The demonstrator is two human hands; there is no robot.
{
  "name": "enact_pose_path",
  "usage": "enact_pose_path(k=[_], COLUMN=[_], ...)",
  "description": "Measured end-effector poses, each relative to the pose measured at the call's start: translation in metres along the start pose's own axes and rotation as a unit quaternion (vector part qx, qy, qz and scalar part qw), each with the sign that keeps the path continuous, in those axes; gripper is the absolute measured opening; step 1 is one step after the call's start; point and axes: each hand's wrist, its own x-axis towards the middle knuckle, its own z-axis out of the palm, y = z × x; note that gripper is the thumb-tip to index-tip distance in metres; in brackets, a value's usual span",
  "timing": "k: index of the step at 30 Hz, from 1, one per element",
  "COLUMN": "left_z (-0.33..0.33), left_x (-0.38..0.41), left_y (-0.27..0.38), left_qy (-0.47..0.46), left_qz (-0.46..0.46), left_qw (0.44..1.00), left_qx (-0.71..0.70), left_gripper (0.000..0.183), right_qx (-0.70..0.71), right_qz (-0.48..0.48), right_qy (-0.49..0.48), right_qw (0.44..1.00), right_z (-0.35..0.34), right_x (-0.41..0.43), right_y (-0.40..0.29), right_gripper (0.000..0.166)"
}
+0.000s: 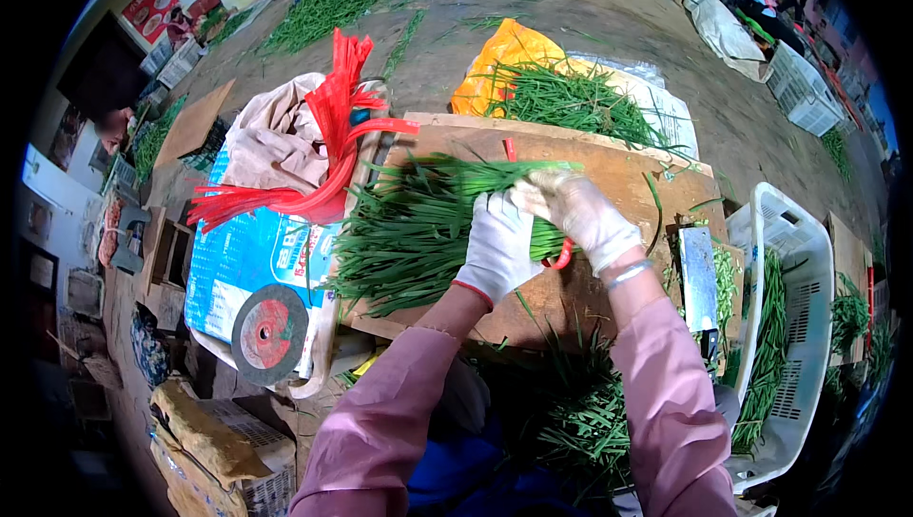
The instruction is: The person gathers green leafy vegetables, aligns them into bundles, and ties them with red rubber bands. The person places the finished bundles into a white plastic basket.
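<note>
A thick bunch of garlic chives (406, 239) lies across a wooden board (599, 303), leaves towards the left. My left hand (501, 242), in a white glove, grips the bunch from the near side. Fingers bent, my right hand (581, 214), also gloved, closes on the stalks near the cut ends and meets the left fingertips. A red tie strip (560, 254) curves out from under the bunch on the near side, and its other end shows beyond the far side. The fingertips of both hands are partly hidden.
Red strips (335, 160) lie over a cloth at left, near an abrasive disc (269, 334). A cleaver (697, 278) rests on the board's right side, beside a white crate (802, 353) holding chives. Loose chives (570, 99) lie on sacks beyond the board. People are in the background.
</note>
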Motion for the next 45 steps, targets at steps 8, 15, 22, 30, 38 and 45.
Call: enact_pose_path(k=[8, 15, 22, 30, 38, 45], left_z=[-0.002, 0.004, 0.01, 0.011, 0.01, 0.009], left_x=[0.001, 0.001, -0.004, -0.007, -0.006, -0.007], left_y=[0.0, -0.001, 0.0, 0.0, 0.001, 0.001], left_qy=[-0.009, 0.005, 0.071, 0.102, 0.107, 0.104], left_qz=[0.003, 0.008, 0.016, 0.012, 0.004, 0.004], left_qw=[1.0, 1.0, 0.997, 0.991, 0.99, 0.991], left_qx=[0.013, -0.027, -0.034, -0.088, -0.095, -0.082], left_gripper=[0.098, 0.094, 0.092, 0.093, 0.1, 0.099], right_qx=[-0.643, -0.875, -0.881, -0.789, -0.783, -0.805], right_qz=[-0.198, -0.08, -0.139, -0.107, -0.095, -0.14], right_qy=[0.152, 0.108, 0.033, 0.009, -0.036, -0.031], right_qw=[0.724, 0.464, 0.451, 0.605, 0.614, 0.576], right_z=[-0.036, -0.034, -0.042, -0.046, -0.056, -0.052], right_x=[-0.024, 0.047, 0.072, 0.064, 0.07, 0.069], right_y=[-0.045, -0.036, -0.015, -0.012, -0.003, -0.011], right_gripper=[0.022, 0.028, 0.016, 0.013, 0.017, 0.015])
